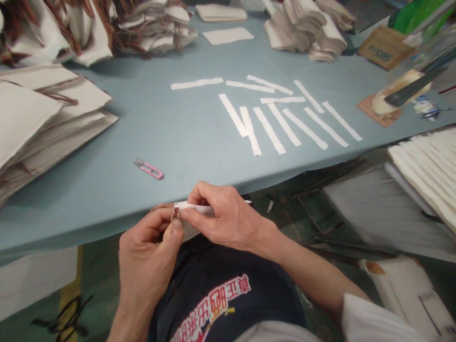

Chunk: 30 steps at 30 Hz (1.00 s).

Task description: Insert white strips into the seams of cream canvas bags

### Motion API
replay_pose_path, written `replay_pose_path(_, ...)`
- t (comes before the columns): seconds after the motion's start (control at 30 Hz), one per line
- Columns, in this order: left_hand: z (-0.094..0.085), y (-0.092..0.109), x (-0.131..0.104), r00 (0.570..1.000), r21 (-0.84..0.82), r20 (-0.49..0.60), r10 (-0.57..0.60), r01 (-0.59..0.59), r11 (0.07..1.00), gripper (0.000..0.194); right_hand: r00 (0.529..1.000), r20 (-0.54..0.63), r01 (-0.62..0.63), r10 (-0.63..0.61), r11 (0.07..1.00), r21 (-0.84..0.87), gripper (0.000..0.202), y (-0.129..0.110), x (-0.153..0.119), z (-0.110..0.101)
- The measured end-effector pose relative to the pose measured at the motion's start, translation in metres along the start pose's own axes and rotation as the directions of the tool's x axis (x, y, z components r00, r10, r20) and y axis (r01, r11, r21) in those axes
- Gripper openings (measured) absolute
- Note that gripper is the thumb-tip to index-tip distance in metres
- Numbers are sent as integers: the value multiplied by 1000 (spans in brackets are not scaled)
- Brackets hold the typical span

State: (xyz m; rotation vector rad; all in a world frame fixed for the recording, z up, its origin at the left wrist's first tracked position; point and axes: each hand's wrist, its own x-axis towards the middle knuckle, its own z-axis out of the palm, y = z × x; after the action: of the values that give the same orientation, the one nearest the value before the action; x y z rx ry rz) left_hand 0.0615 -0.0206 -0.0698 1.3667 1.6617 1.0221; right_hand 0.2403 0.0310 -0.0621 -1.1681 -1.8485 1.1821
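In the head view, low and centre of the frame, just below the edge of the blue table (107,199), both hands work one small white paper piece (199,210). The left hand (146,256) pinches its brown-tipped end between thumb and forefinger; the right hand (224,218) closes over the rest from above. The step in hand looks like folding or pressing that end. The next move calls for a steady pinch and aligned edges. White strips (281,121) lie upper right; pink snips (149,168) sit left of centre.
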Motion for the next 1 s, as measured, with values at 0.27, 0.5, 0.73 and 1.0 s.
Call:
replay_pose_path(0.27,-6,-6,-9,991,145,-31,131,-125,982,18,998,33,53,-51,996,-77,31,-7,1,-3)
replay_pose_path(0.5,-9,-8,-16,988,100,-8,153,-152,983,19,950,308,-118,51,972,202,49,0,15,-13)
replay_pose_path(0.73,-5,-5,-24,986,-16,-50,161,-162,987,22,773,631,-239,-67,890,387,66,5,32,-11)
replay_pose_path(1.0,1,14,-18,995,-158,-21,95,-97,983,24,862,456,59,-222,937,345,62,4,21,-3)
